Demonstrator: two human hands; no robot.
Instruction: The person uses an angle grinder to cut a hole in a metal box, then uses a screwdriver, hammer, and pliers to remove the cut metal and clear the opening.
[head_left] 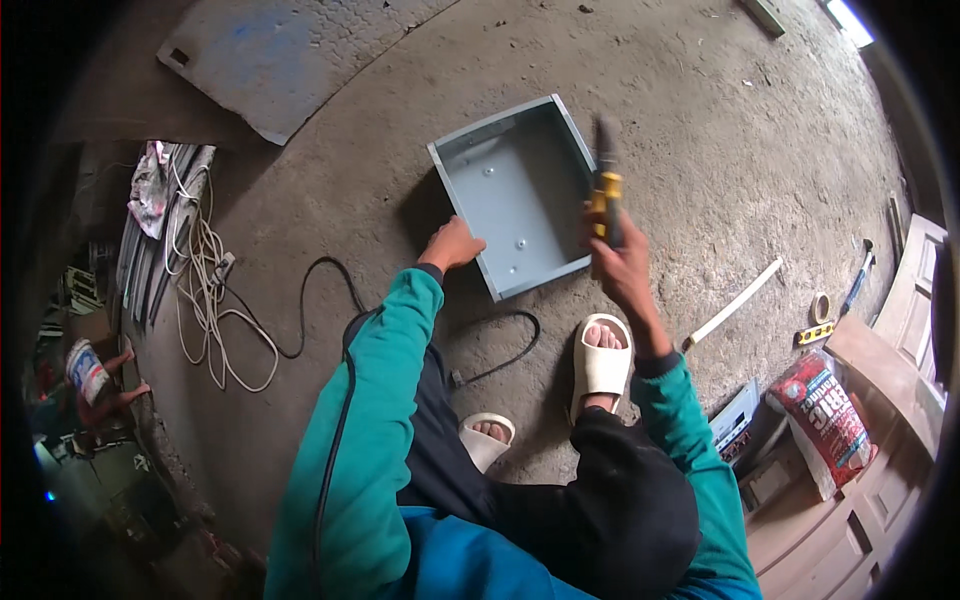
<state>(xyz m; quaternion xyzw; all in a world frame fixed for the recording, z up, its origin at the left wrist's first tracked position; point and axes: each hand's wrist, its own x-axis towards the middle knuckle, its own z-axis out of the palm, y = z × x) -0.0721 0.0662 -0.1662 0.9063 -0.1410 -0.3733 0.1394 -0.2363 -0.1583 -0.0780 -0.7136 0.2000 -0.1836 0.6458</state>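
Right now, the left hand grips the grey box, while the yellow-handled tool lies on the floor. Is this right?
No: the head view shows the tool in the right hand, not on the floor. The left hand does grip the box.

Soft light on the floor (700, 130), upper-right glare, dim left side; yellow-handled tool (608, 188) motion-blurred, edges bent, black.

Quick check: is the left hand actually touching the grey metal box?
Touching. The head view shows the left hand at the left side of the grey metal box, one digit lapping over its rim.
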